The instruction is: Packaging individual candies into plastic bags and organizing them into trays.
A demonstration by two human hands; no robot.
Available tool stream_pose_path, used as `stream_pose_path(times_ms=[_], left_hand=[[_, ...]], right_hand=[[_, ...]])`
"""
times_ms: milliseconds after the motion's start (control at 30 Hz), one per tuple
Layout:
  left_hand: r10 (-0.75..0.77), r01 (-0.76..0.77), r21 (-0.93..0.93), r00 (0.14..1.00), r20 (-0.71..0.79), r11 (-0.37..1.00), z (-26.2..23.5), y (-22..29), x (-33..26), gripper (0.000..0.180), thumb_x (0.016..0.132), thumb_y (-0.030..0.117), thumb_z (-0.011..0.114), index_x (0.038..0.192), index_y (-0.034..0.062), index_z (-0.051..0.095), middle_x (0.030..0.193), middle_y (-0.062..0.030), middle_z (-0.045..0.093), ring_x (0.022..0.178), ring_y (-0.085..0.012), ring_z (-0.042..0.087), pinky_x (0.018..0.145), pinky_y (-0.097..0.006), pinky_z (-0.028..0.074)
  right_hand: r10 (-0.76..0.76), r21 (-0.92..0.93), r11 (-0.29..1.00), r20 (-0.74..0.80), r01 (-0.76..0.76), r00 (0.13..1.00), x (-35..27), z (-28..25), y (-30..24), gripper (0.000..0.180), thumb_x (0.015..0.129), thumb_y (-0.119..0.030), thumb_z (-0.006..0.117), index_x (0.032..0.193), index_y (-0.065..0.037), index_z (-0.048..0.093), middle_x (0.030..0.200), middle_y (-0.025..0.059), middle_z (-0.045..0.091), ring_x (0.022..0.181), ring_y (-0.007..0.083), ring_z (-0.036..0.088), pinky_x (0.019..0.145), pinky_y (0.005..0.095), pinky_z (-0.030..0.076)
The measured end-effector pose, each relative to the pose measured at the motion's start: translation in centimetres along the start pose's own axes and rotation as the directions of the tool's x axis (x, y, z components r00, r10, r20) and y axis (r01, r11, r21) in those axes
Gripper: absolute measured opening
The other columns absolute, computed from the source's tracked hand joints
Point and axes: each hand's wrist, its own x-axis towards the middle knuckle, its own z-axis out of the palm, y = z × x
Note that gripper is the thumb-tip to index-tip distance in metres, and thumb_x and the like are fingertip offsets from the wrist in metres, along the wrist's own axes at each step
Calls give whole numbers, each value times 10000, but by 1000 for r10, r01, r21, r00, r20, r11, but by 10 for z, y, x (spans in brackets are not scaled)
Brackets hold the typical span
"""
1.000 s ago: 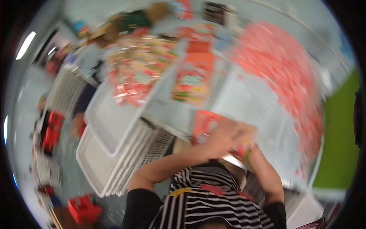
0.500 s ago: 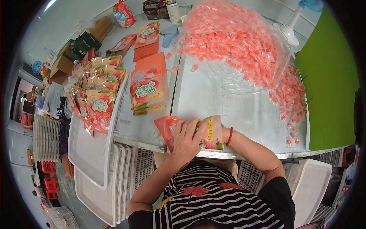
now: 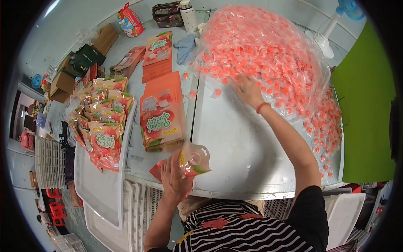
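My left hand (image 3: 172, 178) is wrapped round a pink candy pouch (image 3: 194, 161) at the table's near edge. The pouch stands tilted, its mouth spread and facing up to the right. My right hand (image 3: 248, 91) reaches far forward to the near left edge of a heap of wrapped pink-orange candies (image 3: 260, 50). Its fingers are bent and somewhat apart at the candies; their tips are partly hidden, and no candy shows plainly in them. Clear plastic sheeting lies around the heap. Beside my left hand lies a stack of flat pouches (image 3: 161, 119).
Filled pouches (image 3: 107, 140) crowd a white tray (image 3: 98, 191) at left. More flat pouches (image 3: 157, 52), a blue cloth (image 3: 184, 48) and a white bottle (image 3: 188, 17) lie farther back. A green panel (image 3: 365, 109) bounds the right side. Loose candies (image 3: 323, 126) spill beside it.
My right hand has left the pouch and stretched forward to the candy heap. My left hand has moved left and down with the pouch, whose mouth now gapes.
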Motion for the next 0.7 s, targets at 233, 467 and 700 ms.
stream_pose_path(times_ms=[233,467,700], left_hand=[[-89,89,36,996,-24,995,0,-6,-19,768,627,100,796,1281,-21,412,1079,-209,560,929,-400,550,817,-448,455],[-127,135,103,988,-86,985,2,-16,-26,729,654,142,796,1257,-45,433,1103,-219,556,950,-411,552,828,-467,451],[-91,96,48,992,-85,994,13,-14,-33,783,643,170,797,1304,5,410,1175,-182,534,1036,-378,518,911,-455,404]], right_hand=[[-90,-389,921,-158,22,983,48,60,-22,572,801,-392,646,1243,-59,506,1311,223,420,1181,471,390,991,573,313],[-390,-397,848,-19,351,921,-54,44,-25,481,826,-330,616,1184,-24,523,1334,183,413,1233,413,373,1050,569,268],[-435,-66,891,163,449,886,-133,13,-11,654,807,-345,652,1317,-20,405,1324,203,417,1267,389,363,1068,541,269]])
